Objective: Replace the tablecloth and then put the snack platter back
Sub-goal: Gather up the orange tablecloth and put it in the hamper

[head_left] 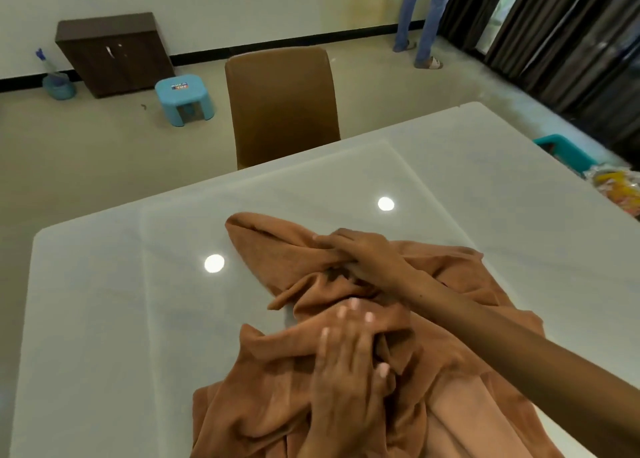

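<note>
A brown tablecloth (460, 388) lies bunched and crumpled on the near half of the glossy white table (114, 319). My right hand (363, 257) reaches over the heap and grips a fold near its far end. My left hand (349, 360) is closer to me, its fingers closed around another fold at the middle of the heap. The snack platter (620, 191), with yellow and orange packets, shows only partly at the right edge of the view.
A brown chair (282, 108) stands at the table's far side. A teal basket (561, 151) sits beyond the table's right edge. On the floor are a blue stool (183, 99), a dark cabinet (114, 54), and a person's legs (420, 21) by dark curtains (568, 42).
</note>
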`<state>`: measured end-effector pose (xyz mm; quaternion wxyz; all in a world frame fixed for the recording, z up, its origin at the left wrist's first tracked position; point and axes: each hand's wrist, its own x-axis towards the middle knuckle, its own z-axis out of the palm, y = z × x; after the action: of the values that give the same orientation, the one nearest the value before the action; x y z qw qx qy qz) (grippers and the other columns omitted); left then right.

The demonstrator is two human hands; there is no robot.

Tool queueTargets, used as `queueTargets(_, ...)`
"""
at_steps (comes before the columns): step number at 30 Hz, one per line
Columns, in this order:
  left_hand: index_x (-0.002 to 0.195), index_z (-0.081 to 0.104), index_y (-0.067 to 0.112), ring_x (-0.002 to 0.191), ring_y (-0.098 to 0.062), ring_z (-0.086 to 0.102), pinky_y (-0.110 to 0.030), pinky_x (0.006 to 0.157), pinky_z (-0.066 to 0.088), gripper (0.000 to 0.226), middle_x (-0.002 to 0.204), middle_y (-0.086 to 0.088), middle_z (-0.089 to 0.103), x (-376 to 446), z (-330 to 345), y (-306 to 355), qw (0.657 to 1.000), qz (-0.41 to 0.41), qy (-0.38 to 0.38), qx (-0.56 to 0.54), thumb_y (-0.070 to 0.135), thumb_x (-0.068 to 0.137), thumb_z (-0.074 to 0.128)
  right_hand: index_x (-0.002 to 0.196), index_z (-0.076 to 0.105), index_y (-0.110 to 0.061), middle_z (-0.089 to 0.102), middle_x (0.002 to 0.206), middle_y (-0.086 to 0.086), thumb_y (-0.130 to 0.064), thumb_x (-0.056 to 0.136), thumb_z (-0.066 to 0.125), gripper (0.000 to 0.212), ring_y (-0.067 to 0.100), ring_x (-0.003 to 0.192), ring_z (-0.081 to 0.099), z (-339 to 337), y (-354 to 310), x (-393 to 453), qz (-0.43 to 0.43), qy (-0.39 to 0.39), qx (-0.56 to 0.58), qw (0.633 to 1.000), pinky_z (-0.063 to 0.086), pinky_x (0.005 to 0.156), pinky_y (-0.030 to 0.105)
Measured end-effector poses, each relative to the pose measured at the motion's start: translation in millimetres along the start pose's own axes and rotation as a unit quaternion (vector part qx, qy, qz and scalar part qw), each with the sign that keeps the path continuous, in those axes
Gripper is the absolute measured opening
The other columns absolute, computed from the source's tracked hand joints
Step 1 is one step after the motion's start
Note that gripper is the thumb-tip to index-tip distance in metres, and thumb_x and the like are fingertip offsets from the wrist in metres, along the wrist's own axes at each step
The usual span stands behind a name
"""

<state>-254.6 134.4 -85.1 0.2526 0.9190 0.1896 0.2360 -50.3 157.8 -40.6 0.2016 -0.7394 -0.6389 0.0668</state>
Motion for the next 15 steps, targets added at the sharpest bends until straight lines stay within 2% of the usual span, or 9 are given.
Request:
queueTargets(2, 0.151, 0.012, 0.018, 0.145, -0.022, 0.012, -0.031, 0.118, 0.006, 0.059, 0.159, -0.003, 0.01, 4.5, -12.6, 1.7, 0.998, -0.017, 0.05, -0.028, 0.045, 0.099, 0.022, 0.133, 0.05, -0.018, 0.06, 0.113, -0.001, 0.002, 0.078, 0.056, 0.059, 0.014, 0.091, 0.06, -15.2, -6.0, -22.8, 0.015, 0.034, 0.036, 0.999, 0.049, 0.069, 0.022)
queueTargets(4, 0.152, 0.006, 0.02, 0.146, -0.024, 0.009, -0.032, 0.118, 0.004, 0.062, 0.159, -0.004, 0.005, 16.3, -21.5, 7.2, 0.993, -0.038, 0.098, -0.057, 0.049, 0.099, 0.018, 0.131, 0.051, -0.014, 0.062, 0.11, 0.002, -0.001, 0.076, 0.052, 0.056, 0.017, 0.091, 0.06, -20.3, -13.6, -61.6, 0.036, 0.072, 0.03, 0.996, 0.048, 0.074, 0.022)
queueTargets(6, 0.151, 0.005, 0.018, 0.146, -0.026, 0.008, -0.034, 0.118, 0.002, 0.063, 0.159, -0.006, 0.006, 28.7, -26.8, 14.7, 0.991, -0.038, 0.108, -0.073, 0.051, 0.099, 0.015, 0.131, 0.046, -0.019, 0.06, 0.101, -0.004, -0.005, 0.077, 0.047, 0.056, 0.014, 0.086, 0.059, -12.9, -23.8, -100.3, 0.098, 0.095, 0.04, 0.99, 0.042, 0.076, 0.009)
queueTargets(8, 0.151, 0.008, 0.016, 0.146, -0.027, 0.007, -0.039, 0.118, 0.001, 0.066, 0.159, -0.007, 0.007, 39.7, -21.3, 21.6, 0.995, -0.016, 0.066, -0.074, 0.054, 0.098, 0.012, 0.129, 0.038, -0.027, 0.053, 0.094, -0.013, 0.0, 0.076, 0.051, 0.061, 0.005, 0.077, 0.057, 4.6, -36.2, -133.6, 0.171, 0.114, 0.078, 0.976, 0.041, 0.072, 0.003)
queueTargets(10, 0.151, 0.012, 0.014, 0.146, -0.027, 0.006, -0.042, 0.118, 0.002, 0.071, 0.159, -0.008, 0.008, 46.3, -4.8, 25.3, 0.998, 0.021, 0.002, -0.06, 0.058, 0.096, 0.008, 0.127, 0.038, -0.027, 0.055, 0.103, -0.013, 0.0, 0.08, 0.06, 0.058, -0.005, 0.091, 0.052, 21.0, -49.2, -160.0, 0.215, 0.142, 0.085, 0.963, 0.044, 0.083, 0.006)
queueTargets(12, 0.15, 0.017, 0.012, 0.146, -0.024, 0.006, -0.045, 0.117, 0.006, 0.075, 0.159, -0.007, 0.008, 46.8, 17.5, 22.6, 0.995, 0.057, -0.077, -0.031, 0.061, 0.094, 0.006, 0.121, 0.044, -0.023, 0.058, 0.108, -0.008, -0.013, 0.085, 0.06, 0.041, -0.007, 0.1, 0.046, 32.9, -58.9, -177.7, 0.241, 0.189, 0.05, 0.951, 0.04, 0.092, 0.007)
queueTargets(15, 0.151, 0.018, 0.015, 0.146, -0.018, 0.006, -0.046, 0.113, 0.015, 0.082, 0.159, -0.004, 0.008, 36.0, 46.4, 10.7, 0.983, 0.076, -0.164, 0.002, 0.069, 0.091, 0.005, 0.113, 0.047, -0.025, 0.057, 0.113, -0.011, -0.027, 0.085, 0.058, 0.03, -0.002, 0.102, 0.053, 40.9, -67.5, -199.8, 0.276, 0.241, 0.088, 0.926, 0.048, 0.093, 0.023)
